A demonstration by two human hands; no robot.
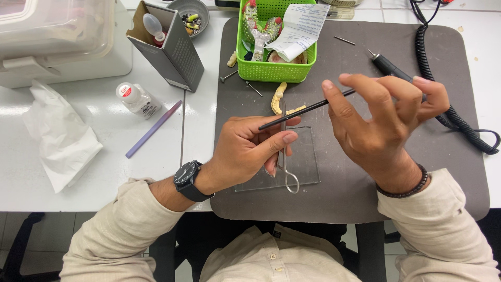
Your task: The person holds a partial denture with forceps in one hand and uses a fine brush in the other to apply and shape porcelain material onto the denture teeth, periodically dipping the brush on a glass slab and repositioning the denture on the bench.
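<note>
My left hand [249, 149] grips metal forceps [286, 162] whose ring handles hang below my palm over a clear glass slab [308, 162]. The forceps tips point up toward a yellowish dental cast [278, 99] lying on the grey mat [334, 203]. My right hand [381, 120] holds a thin black brush handle [302, 110] between fingers and thumb; the stick slants down-left and its tip rests by my left thumb. A dark rotary handpiece [389, 67] with a coiled black cord [449, 112] lies behind my right hand.
A green basket [274, 70] with dental models and a folded paper stands at the back. Left of the mat: a grey open box [175, 49], a small white bottle [138, 99], a purple stick [154, 129], crumpled tissue [57, 136], a white plastic case [57, 36]. Loose burs lie near the basket.
</note>
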